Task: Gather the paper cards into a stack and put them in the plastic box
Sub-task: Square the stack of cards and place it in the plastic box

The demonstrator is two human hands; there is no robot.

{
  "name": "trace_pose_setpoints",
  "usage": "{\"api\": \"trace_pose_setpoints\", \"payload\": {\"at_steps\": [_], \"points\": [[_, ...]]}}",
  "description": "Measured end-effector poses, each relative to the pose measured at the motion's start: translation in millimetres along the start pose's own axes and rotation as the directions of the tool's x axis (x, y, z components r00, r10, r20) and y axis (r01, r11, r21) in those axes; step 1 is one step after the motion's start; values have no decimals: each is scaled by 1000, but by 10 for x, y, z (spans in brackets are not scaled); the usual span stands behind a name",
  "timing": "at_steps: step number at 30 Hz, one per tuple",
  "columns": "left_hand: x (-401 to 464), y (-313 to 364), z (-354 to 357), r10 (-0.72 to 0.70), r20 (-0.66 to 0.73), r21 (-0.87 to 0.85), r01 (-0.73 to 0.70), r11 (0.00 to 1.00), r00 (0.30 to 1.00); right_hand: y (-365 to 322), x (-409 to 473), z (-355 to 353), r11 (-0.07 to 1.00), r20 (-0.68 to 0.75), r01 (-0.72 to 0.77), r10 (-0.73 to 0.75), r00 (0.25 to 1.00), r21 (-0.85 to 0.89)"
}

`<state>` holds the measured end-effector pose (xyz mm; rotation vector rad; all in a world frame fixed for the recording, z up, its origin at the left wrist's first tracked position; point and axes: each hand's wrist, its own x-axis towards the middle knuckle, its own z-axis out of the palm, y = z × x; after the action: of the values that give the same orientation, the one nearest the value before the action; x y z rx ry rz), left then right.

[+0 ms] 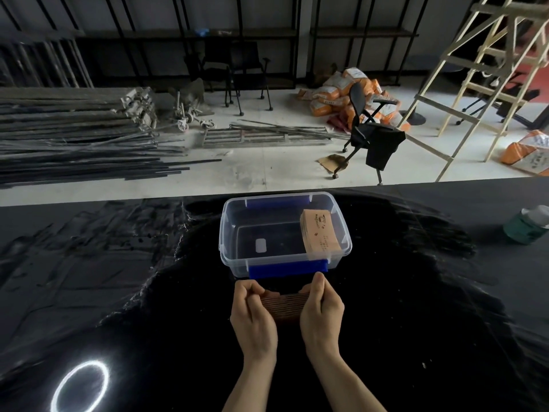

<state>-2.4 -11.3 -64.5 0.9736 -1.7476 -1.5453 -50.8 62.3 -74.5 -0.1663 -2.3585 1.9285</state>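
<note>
At six o'clock of the plastic box (285,233), just short of its near blue clip (288,269): a stack of paper cards (285,306) stood on edge on the dark worktop (118,292), pinched between both hands. Left hand (252,313) curled shut against the stack's left end, fingers folded in; right hand (322,307) pressed flat to the right end, thumb up and almost touching the clip. Looks like the squaring-up step, edges being tapped level before the lift.

Inside the box, at three o'clock against the right wall: another brown bundle of cards (319,233), leaning, already put away. Bare floor of the box open at nine o'clock of it.

Next, probably: keep the squeeze even so no card slips, raise over the near rim, set down in the free left half or beside the bundle.

Printing on the top card of the bundle: a small logo and lines of text, too small to read. Pale blank-looking sticker (260,245) on the box floor.
</note>
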Motion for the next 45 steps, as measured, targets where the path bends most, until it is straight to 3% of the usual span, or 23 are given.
{"api": "trace_pose_setpoints", "payload": {"at_steps": [4, 6, 7, 10, 11, 13, 18, 21, 24, 26, 28, 30, 32, 39, 43, 45], "points": [[-37, 82, -34, 44, 38, 84, -48, 995, 998, -138, 28, -3, 1000, -74, 21, -21, 997, -8], [-53, 154, -116, 128, 201, 140, -158, 977, 971, -250, 79, -68, 998, -83, 61, -62, 995, -13], [-41, 206, -180, 164, 340, 179, -235, 955, 926, -316, 117, -114, 995, -67, 101, -102, 992, -23], [58, 430, -382, 155, 730, 303, -519, 799, 665, -461, 301, -264, 906, 12, 353, -360, 933, -232], [96, 520, -423, 120, 787, 334, -582, 742, 605, -515, 355, -299, 844, 43, 428, -438, 898, -324], [143, 709, -427, 78, 822, 375, -640, 671, 564, -655, 410, -325, 732, 94, 526, -544, 834, -433], [141, 901, -308, 110, 782, 366, -594, 716, 614, -946, 356, -264, 591, 216, 646, -635, 742, -483], [180, 847, -336, 93, 755, 313, -480, 820, 649, -1019, 357, -237, 606, 268, 656, -610, 746, -449], [265, 788, -391, 110, 730, 276, -438, 856, 675, -1104, 368, -265, 654, 342, 653, -557, 757, -382], [348, 749, -449, 91, 681, 234, -334, 913, 726, -1126, 385, -326, 847, 375, 504, -419, 827, -167], [439, 733, -503, 44, 610, 153, -172, 973, 791, -1107, 401, -413, 981, 509, 160, -192, 839, 106], [500, 713, -522, -1, 555, 69, -45, 997, 832, -1049, 377, -478, 980, 645, -82, -54, 762, 179], [509, 696, -517, -7, 531, 18, -3, 1000, 847, -1020, 313, -486, 976, 704, -131, -31, 710, 174], [462, 698, -544, -70, 551, 29, 65, 997, 832, -1010, 245, -439, 985, 634, -38, -79, 769, 168], [501, 784, -513, -167, 576, -46, 235, 971, 800, -984, 204, -361, 986, 551, -14, -79, 831, 163], [530, 803, -482, -169, 540, -59, 238, 970, 825, -996, 166, -326, 982, 540, -48, -60, 839, 184]]}}
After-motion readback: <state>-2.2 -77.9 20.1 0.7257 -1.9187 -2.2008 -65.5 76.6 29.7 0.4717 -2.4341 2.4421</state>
